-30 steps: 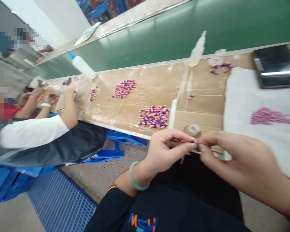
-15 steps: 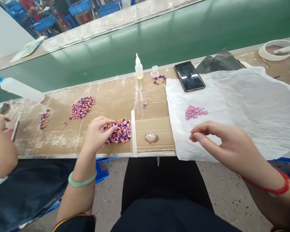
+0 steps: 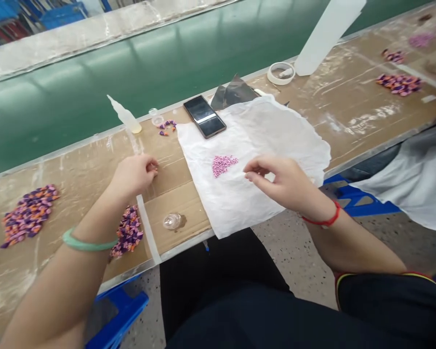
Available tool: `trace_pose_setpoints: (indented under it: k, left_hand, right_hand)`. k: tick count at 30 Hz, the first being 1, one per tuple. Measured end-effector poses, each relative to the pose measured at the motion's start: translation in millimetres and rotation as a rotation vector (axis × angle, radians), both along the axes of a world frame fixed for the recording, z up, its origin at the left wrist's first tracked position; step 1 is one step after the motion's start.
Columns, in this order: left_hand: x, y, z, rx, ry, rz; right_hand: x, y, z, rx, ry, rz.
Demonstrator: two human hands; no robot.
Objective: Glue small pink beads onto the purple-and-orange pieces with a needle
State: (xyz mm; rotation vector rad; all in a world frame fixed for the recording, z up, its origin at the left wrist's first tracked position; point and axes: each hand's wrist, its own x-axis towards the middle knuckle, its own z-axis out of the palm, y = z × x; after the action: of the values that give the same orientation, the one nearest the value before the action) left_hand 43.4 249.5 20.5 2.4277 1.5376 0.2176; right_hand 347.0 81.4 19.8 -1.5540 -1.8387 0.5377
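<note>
My left hand [image 3: 136, 173] is above the cardboard, beyond the pile of small purple, pink and orange pieces [image 3: 130, 231]. Its fingers are curled together, and what they pinch, if anything, is too small to make out. Over the white cloth [image 3: 276, 131], my right hand [image 3: 281, 182] has thumb and forefinger pinched, just right of a heap of tiny pink pieces [image 3: 223, 165]. Anything between those fingertips is too small to name. A small clear round dish [image 3: 172, 221] sits on the cardboard between my hands, near the front edge.
A dropper bottle [image 3: 126, 116], a clear cap [image 3: 155, 117] and a few purple-orange pieces [image 3: 167, 126] stand behind. A phone [image 3: 205, 117] lies on the cloth's corner. Tape roll [image 3: 281, 73], white upright panel [image 3: 327, 39] and another pile [image 3: 29, 215] lie further out.
The view has swung to the right. My left hand has left the purple-orange pile, moved right and forward, and closed its fingers. My right hand stays pinched beside the pink heap.
</note>
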Motion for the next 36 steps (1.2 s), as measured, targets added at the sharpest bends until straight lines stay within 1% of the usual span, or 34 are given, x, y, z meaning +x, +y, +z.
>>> trace_pose_setpoints:
  k: [3, 6, 9, 11, 13, 16, 19, 22, 24, 27, 31, 36]
  left_hand:
    - [-9.3, -9.0, 14.5, 0.020, -0.029, -0.027]
    - [-20.7, -26.3, 30.8, 0.091, -0.132, -0.052]
    - [-37.5, -53.7, 41.7, 0.238, -0.250, -0.122]
    - [-51.4, -77.0, 43.5, 0.301, -0.271, -0.138]
    - [-65.1, -102.5, 40.7, 0.287, -0.284, -0.107]
    - [-78.6, -139.4, 31.6, 0.176, -0.363, -0.040]
    - [-79.6, -169.1, 22.5, 0.066, -0.516, -0.069]
    - [-73.6, -189.7, 15.2, -0.013, -0.664, -0.084]
    - [-69.3, -198.8, 10.5, -0.055, -0.739, -0.079]
    - [-63.9, -205.9, 3.9, -0.098, -0.801, -0.085]
    - [-59.3, -207.7, -3.4, -0.125, -0.829, -0.084]
    - [-55.9, -208.7, -11.1, -0.164, -0.874, -0.029]
  right_hand:
    - [3.7, 18.2, -14.5, -0.013, -0.111, 0.091]
    - [0.4, 36.5, -26.4, -0.025, -0.252, 0.114]
    - [-4.7, 47.1, -33.9, -0.040, -0.334, 0.079]
    - [-7.1, 49.3, -36.7, -0.046, -0.340, 0.067]
    - [-8.6, 49.5, -38.2, -0.048, -0.323, 0.065]
    - [-9.6, 49.7, -39.8, -0.051, -0.306, 0.073]
    - [-9.8, 50.8, -40.8, -0.056, -0.319, 0.081]
    - [-8.1, 52.0, -41.2, -0.069, -0.337, 0.103]
    - [-5.6, 52.7, -41.5, -0.081, -0.354, 0.126]
    - [-0.3, 53.1, -41.5, -0.093, -0.382, 0.153]
    - [5.2, 51.9, -40.1, -0.090, -0.404, 0.149]
    - [2.1, 50.1, -39.7, -0.082, -0.367, 0.135]
